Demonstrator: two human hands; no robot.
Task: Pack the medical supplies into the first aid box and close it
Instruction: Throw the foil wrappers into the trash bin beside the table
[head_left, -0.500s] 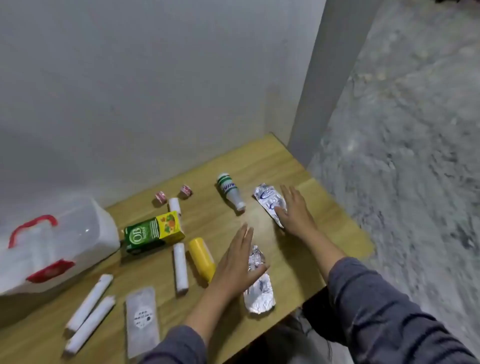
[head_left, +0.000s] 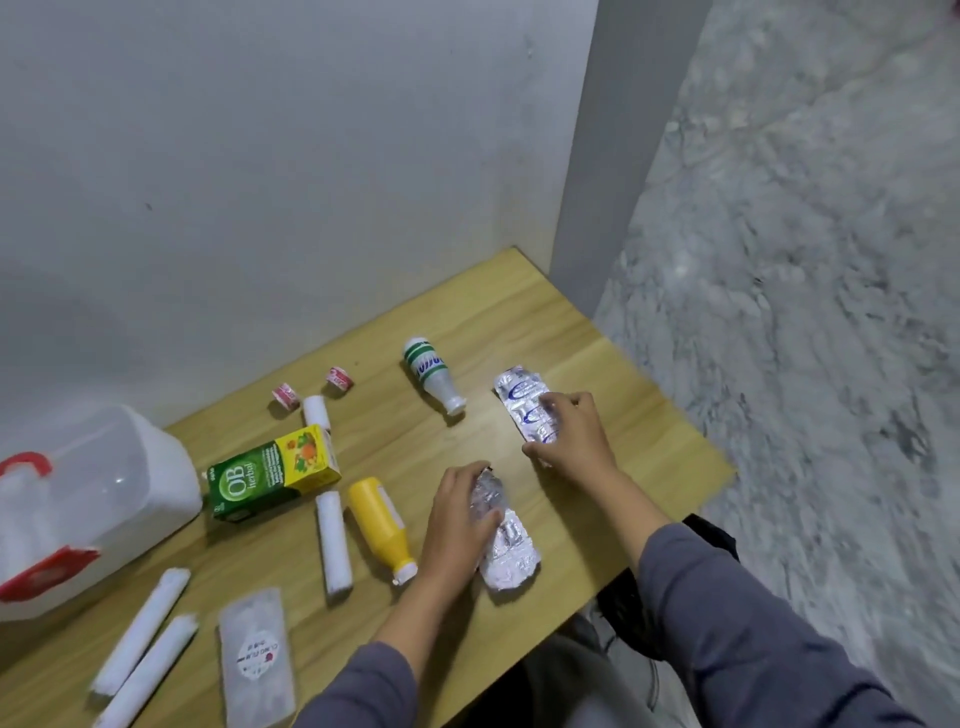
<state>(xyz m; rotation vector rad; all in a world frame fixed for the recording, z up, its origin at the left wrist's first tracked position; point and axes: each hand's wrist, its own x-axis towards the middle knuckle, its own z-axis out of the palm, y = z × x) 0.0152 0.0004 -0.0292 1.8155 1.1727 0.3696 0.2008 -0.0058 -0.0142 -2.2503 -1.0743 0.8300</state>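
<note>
On the table (head_left: 597, 358) you have two foil pill strips, two bottles, four white rolls. Your left hand (head_left: 457, 525) curls over the near strip (head_left: 506, 545); your right hand (head_left: 576, 439) pinches the far strip (head_left: 522, 402). The closed box (head_left: 88, 499) lies well left of both.

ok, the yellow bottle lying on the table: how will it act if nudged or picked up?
The yellow bottle lies on its side on the flat table, so a sideways nudge probably rolls it. It looks like smooth plastic, so likely light, stiff and a bit slippery.
</note>
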